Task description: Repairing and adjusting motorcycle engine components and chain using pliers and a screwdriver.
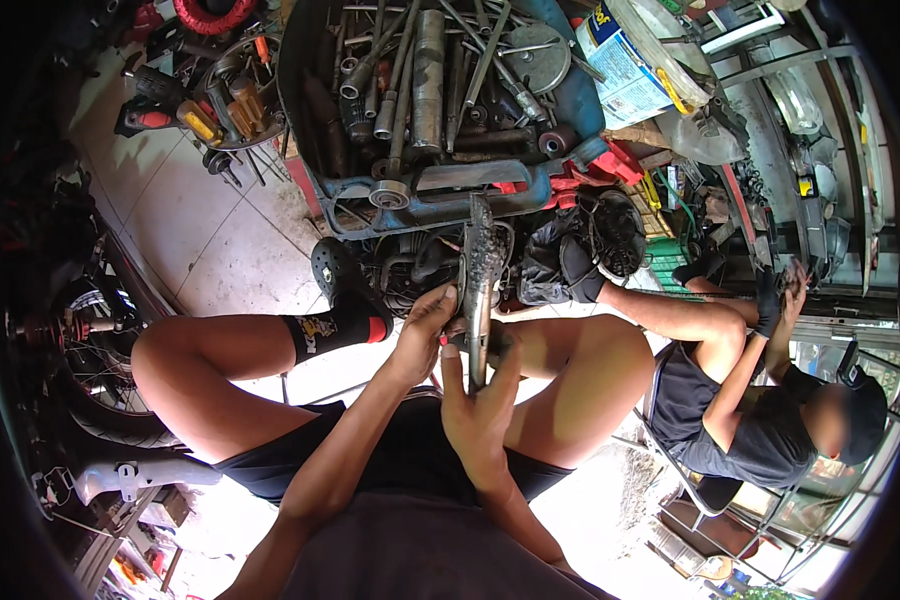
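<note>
A long, narrow, dark metal part (480, 262) stands nearly upright between my hands, above my lap. Its upper end is rough and greasy, while the lower length is smoother and shinier; I cannot make out its exact kind. My left hand (422, 332) is closed on its left side, thumb pointing up along it. My right hand (475, 415) grips the lower end, with the thumb in front and fingers partly hidden behind. Something small and red shows by the right thumb tip. Past the part's upper end sits a blue tool bin (440, 200) filled with sockets and wrenches.
A white bucket (625, 70) stands beside the bin. Screwdrivers with yellow handles (200, 122) hang in a holder at the far left. A spoked wheel (100, 370) is at my left. Another person (760, 420) sits close on my right, legs reaching toward the bin.
</note>
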### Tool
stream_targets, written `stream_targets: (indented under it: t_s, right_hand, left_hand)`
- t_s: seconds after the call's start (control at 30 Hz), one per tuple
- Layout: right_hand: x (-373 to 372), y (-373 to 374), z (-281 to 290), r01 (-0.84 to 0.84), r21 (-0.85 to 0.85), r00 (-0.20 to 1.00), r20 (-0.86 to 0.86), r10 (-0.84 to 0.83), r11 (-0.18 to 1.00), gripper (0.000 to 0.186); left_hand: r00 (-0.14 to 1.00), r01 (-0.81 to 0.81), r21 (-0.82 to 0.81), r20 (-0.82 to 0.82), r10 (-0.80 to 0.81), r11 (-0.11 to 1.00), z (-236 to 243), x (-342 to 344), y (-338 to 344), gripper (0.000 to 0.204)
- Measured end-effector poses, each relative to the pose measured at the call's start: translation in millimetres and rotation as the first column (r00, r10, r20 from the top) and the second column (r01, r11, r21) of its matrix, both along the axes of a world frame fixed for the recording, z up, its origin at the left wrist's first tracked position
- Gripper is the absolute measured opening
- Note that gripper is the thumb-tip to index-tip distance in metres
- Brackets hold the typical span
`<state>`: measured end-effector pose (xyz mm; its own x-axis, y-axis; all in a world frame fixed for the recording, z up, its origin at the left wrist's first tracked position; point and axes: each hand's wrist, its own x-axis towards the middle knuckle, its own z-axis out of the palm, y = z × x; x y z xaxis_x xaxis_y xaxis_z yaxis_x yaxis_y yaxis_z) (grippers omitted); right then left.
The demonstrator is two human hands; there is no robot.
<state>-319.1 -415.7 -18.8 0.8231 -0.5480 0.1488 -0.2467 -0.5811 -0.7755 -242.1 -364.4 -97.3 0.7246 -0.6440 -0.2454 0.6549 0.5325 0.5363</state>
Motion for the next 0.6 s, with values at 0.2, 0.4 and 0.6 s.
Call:
stream_targets:
  t_s: [0.2, 0.4, 0.6]
  right_hand:
    - [4.5, 0.8, -30.6, 0.014, 0.600, 1.000, -0.009, -0.011, 0.800, 0.068]
    - [12.7, -3.3, -45.3, -0.209, 0.716, 0.977, 0.130, 0.166, 0.666, 0.091]
    - [16.2, -11.5, -47.6, -0.176, 0.308, 0.978, -0.055, 0.202, 0.935, 0.076]
  left_hand:
    - [0.993, -0.020, 0.005, -0.115, 0.020, 1.000, 5.7, 2.7, 0.6, 0.024]
    - [0.980, 0.034, -0.075, -0.194, -0.048, 0.997, -3.0, 7.9, 3.0, 0.016]
    - [0.998, 0.023, -0.034, -0.062, -0.025, 0.999, -3.0, 11.0, 4.5, 0.022]
